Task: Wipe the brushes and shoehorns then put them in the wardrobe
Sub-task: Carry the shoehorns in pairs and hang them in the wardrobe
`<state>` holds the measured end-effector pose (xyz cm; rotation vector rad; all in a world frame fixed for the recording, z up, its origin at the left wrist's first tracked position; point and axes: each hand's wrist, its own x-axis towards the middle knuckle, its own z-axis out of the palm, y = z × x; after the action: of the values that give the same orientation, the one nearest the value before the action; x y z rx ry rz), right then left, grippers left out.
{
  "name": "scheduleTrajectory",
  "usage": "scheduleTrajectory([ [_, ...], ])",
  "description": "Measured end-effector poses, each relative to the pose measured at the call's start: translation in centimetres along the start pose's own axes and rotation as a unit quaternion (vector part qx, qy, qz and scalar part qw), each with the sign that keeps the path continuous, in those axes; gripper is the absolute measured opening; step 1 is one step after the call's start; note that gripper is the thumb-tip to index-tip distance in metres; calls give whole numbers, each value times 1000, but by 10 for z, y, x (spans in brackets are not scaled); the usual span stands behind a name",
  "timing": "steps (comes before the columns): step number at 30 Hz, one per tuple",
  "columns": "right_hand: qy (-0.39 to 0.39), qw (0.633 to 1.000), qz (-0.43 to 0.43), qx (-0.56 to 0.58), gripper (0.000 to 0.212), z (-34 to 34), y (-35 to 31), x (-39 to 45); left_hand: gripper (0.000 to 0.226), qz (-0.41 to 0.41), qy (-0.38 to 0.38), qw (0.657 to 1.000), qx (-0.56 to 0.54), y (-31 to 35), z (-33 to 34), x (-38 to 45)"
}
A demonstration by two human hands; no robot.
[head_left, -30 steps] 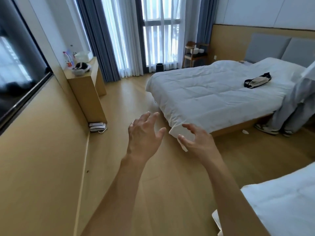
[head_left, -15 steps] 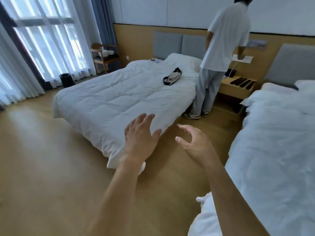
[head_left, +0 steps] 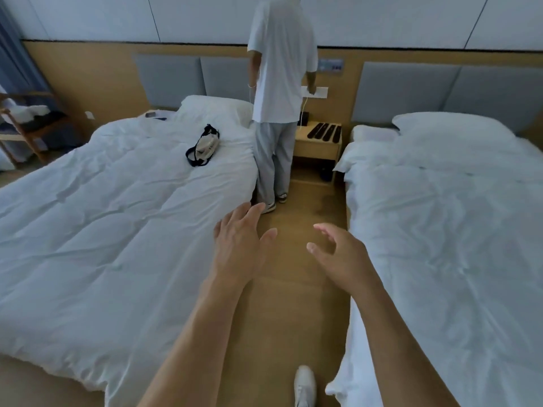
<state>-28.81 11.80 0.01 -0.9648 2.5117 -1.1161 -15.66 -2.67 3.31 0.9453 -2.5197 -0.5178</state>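
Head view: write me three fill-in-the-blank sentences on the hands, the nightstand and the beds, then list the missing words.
1. Both the left hand and the right hand are open and hold ____.
2. The dark items lie in a row on top of the ____ between the two beds.
3. The pouch rests on the bed on the wearer's ____ side.

Missing words: nothing; nightstand; left
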Motion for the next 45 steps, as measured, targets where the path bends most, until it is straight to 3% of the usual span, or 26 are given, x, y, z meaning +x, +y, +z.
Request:
scheduleTrajectory([
  [7,-4,1000,-16,26,48,15,15,153,53,12,6,999,30,-6,37,141],
  [16,6,1000,-22,20,48,-18,27,348,52,26,16,999,20,25,83,331],
  [28,72,993,88,-12,47,-46,85,529,53,105,-52,993,-21,45,209,558],
  [36,132,979,154,-17,45,-63,83,680,54,191,-87,977,-25,77,261,737],
  [45,137,968,210,2,45,-65,126,811,54,228,-140,963,-34,98,333,866],
])
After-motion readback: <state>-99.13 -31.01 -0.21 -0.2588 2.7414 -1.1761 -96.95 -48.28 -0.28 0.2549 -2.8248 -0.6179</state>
